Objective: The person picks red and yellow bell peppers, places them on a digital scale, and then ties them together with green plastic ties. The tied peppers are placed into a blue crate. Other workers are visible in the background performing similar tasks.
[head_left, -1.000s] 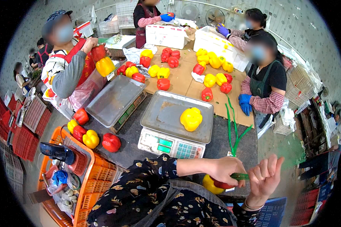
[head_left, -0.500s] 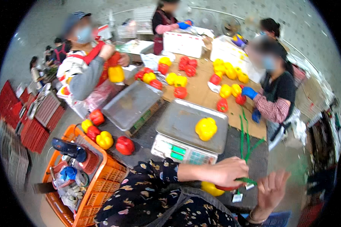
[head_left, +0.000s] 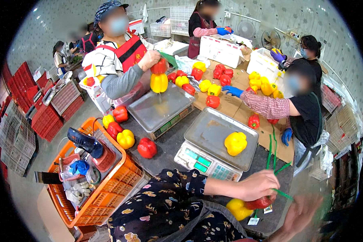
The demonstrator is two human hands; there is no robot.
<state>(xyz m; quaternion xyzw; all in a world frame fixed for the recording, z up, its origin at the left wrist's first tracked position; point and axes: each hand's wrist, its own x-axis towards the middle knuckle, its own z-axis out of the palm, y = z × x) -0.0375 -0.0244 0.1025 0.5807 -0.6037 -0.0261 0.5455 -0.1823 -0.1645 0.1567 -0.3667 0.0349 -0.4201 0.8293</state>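
Red and yellow show under the left hand (head_left: pixel 259 184), which is curled down over a glossy red pepper (head_left: pixel 260 202) with a yellow pepper (head_left: pixel 238 209) pressed against it, both low at the near edge of the dark table (head_left: pixel 169 141). A thin green tie (head_left: pixel 283 194) sticks out from the fingers toward the right hand (head_left: pixel 300 211), which is blurred; its fingers look spread and I cannot tell whether it grips anything.

Little free room lies here: the near table edge is right below the peppers, and the scale (head_left: pixel 215 151) stands just beyond the left wrist. Its flat steel tray, rounded at the corners, carries one lumpy yellow pepper (head_left: pixel 235 143). A second scale (head_left: pixel 161 111) with a bare metal tray sits further left, and loose peppers (head_left: pixel 127 131) lie along that table edge beside an orange plastic crate (head_left: pixel 109 189) with slatted walls.

More green ties (head_left: pixel 272 151) lie on the open strip of table right of the scale. Across it, a brown cardboard sheet (head_left: pixel 230 103) holds scattered peppers, and a person's blue glove (head_left: pixel 232 91) reaches over it.
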